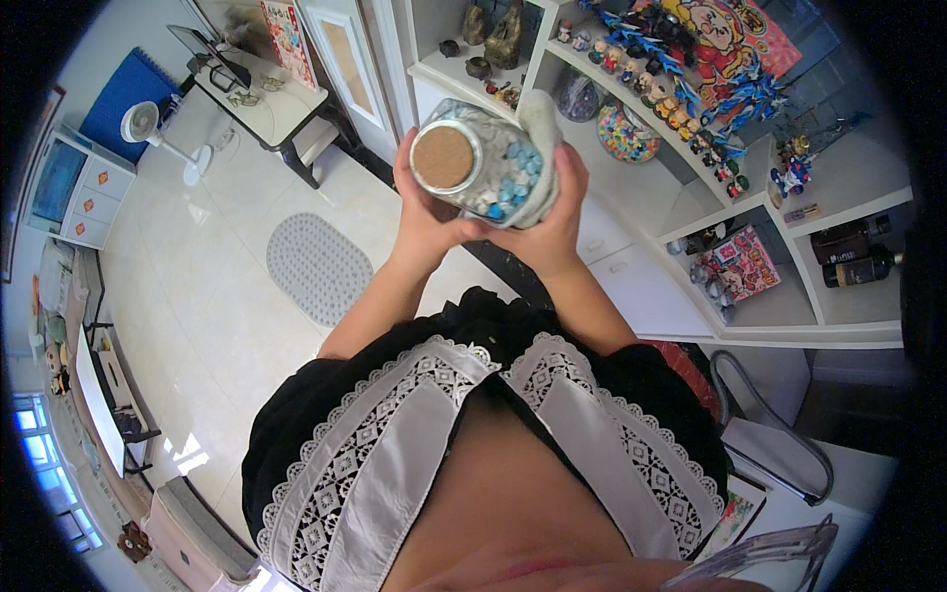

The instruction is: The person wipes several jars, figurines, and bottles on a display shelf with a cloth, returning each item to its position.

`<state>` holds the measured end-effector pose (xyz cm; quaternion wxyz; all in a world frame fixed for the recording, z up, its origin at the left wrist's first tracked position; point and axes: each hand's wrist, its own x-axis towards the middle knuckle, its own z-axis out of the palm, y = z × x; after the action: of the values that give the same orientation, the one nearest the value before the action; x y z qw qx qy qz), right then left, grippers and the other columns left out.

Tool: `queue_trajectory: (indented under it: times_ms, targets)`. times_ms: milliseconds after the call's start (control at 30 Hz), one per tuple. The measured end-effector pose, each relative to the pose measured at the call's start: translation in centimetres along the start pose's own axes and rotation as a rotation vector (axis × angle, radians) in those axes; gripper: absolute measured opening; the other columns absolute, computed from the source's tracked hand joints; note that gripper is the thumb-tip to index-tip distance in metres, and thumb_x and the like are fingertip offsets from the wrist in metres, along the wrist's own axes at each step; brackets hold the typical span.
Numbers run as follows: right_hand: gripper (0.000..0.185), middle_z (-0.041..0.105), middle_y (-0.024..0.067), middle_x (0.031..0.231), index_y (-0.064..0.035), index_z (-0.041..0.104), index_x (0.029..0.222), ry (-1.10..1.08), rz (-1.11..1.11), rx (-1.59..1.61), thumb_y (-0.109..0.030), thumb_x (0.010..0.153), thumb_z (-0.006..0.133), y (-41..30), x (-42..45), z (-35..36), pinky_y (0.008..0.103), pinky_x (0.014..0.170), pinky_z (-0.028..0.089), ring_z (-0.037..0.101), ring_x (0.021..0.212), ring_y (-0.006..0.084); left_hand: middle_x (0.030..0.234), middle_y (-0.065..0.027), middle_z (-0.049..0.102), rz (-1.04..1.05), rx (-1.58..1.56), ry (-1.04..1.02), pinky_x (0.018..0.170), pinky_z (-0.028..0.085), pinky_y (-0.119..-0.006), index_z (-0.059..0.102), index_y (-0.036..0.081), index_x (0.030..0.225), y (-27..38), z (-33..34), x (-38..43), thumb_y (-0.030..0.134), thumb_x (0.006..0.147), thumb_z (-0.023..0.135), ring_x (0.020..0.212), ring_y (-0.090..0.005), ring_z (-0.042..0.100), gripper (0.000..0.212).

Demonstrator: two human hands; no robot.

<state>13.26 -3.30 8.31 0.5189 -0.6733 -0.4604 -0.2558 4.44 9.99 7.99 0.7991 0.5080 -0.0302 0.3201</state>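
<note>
A clear glass jar with a cork stopper is held up between both hands. Blue and pale pieces, perhaps small stones or folded stars, lie inside it. My left hand grips the jar's left side near the stopper. On the other side, my right hand presses a whitish-grey cloth against the glass. The cloth runs along the jar's right side and sticks up past its far end. The jar's underside is hidden.
White display shelves stand close at the right, with a row of small figurines, a round container of colourful beads and dark bottles. On the tiled floor lie a grey oval mat and a white fan. A table stands beyond.
</note>
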Motion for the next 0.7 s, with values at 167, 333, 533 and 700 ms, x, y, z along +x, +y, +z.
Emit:
queue_trajectory:
  times_ms: [167,333,533,700]
  targets:
    - [0.114,0.037,0.018,0.134,-0.0018,0.022,0.139,0.035,0.309,0.737,-0.031,0.051,0.088,-1.4,1.9,-1.7,0.0402,0.104,0.034,0.039,0.125,0.029,0.14,-0.0119,0.029,0.082,0.172,-0.135,0.107,0.027,-0.04,0.015,0.003,0.141,1.4,-1.8,0.5,0.028,0.05,0.091,0.131,-0.0247,0.03,0.121]
    - [0.104,0.041,0.0142,0.133,-0.002,0.024,0.14,-0.062,0.413,0.959,-0.027,0.059,0.085,-1.4,1.6,-1.4,0.0372,0.104,0.033,0.043,0.122,0.0264,0.137,-0.0124,0.028,0.089,0.01,-0.143,0.106,0.028,-0.038,0.016,0.005,0.139,1.5,-1.0,0.0,0.017,0.056,0.087,0.129,-0.0238,0.032,0.11]
    - [0.08,0.045,0.0161,0.129,0.0005,0.034,0.134,0.237,0.449,0.549,-0.015,0.07,0.078,-2.3,0.8,-1.6,0.0357,0.099,0.039,0.049,0.114,0.0241,0.126,-0.0105,0.042,-0.072,0.012,0.134,0.102,0.035,-0.037,0.024,0.002,0.135,2.1,-0.3,0.0,0.008,0.058,0.083,0.119,-0.0225,0.043,0.097]
    - [0.054,0.056,0.0011,0.122,-0.0182,0.062,0.114,-0.155,-0.387,-0.18,-0.016,0.061,0.076,-5.2,2.5,-2.2,0.0297,0.08,0.047,0.054,0.088,0.0192,0.126,-0.0119,0.042,0.045,0.305,0.177,0.099,0.037,-0.035,0.023,0.002,0.135,1.0,-0.5,0.2,0.007,0.059,0.082,0.116,-0.0213,0.045,0.096]
